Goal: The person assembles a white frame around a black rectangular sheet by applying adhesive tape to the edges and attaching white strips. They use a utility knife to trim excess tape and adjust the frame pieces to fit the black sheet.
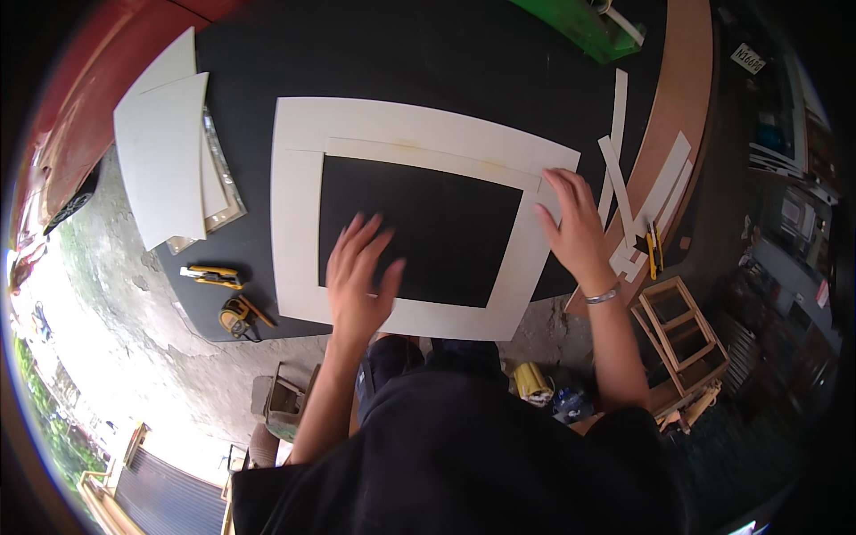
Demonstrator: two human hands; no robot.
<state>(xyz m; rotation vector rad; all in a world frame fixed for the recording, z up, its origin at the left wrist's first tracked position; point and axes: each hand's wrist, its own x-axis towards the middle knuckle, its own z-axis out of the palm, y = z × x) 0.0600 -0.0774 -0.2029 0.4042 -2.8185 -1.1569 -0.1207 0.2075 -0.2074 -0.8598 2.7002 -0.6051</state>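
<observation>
A large white mat board frame [299,209] with a rectangular opening lies flat on the black tabletop [428,62]. Black surface shows through the opening, and a loose-looking white strip [428,159] runs along its far side, with faint yellowish marks. My left hand [361,285] is over the near left part of the opening, fingers spread and slightly blurred; whether it touches the board I cannot tell. At the far right corner of the frame, my right hand [575,218] rests its fingertips on or just above the board, thumb apart, holding nothing.
White sheets [165,152] lie at the left, near a yellow utility knife [212,276] and a tape measure [239,316]. To the right are white offcut strips [617,183], a brown board [679,80] and another yellow cutter [654,250]. A green holder [584,31] stands at the back.
</observation>
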